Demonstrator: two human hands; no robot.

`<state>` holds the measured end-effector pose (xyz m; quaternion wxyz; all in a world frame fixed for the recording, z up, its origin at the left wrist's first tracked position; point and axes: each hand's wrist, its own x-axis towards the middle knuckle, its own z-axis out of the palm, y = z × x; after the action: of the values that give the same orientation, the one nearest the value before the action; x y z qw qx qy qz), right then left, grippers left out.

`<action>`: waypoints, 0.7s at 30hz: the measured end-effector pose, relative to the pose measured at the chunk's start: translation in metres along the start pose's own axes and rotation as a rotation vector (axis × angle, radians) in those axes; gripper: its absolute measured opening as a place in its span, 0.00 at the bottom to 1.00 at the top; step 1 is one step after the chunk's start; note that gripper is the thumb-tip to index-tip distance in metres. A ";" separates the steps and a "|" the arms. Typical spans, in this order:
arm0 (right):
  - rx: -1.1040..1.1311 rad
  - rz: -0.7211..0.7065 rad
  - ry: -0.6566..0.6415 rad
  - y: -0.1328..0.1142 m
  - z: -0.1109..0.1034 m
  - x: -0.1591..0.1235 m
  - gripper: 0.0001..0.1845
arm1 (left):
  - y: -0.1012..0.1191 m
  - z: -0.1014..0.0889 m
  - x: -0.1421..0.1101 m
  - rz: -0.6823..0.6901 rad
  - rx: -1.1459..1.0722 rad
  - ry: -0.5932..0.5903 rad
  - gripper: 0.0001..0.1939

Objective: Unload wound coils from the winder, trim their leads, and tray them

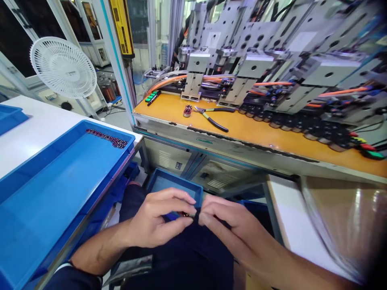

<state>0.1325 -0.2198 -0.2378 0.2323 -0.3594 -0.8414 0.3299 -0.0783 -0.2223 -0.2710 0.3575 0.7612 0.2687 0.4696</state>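
Gripping a small metallic part point(184, 214) in the left hand point(160, 217), just left of the closed right hand point(231, 219); cannot tell its long axis or right-hand contents.

small part point(184, 214) mostly hidden by hands point(165, 217), blue tray point(57, 193) cut off left, machinery point(331, 74) blurred right

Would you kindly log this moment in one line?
left hand: holding small part | right hand: close by, fingertips together | pliers: on orange bench
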 end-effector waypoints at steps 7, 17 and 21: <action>-0.451 -0.003 0.431 0.038 -0.077 0.065 0.14 | -0.003 -0.002 -0.002 0.021 0.005 0.145 0.11; -0.752 0.071 0.312 0.117 -0.125 0.152 0.29 | -0.005 -0.014 -0.004 -0.064 0.030 0.315 0.10; -0.765 0.120 0.247 0.121 -0.125 0.135 0.26 | -0.011 -0.018 -0.007 -0.115 0.017 0.385 0.10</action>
<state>0.1798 -0.0062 -0.2201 0.1614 -0.5054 -0.8467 -0.0397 -0.0987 -0.2155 -0.2784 0.3195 0.6438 0.3792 0.5828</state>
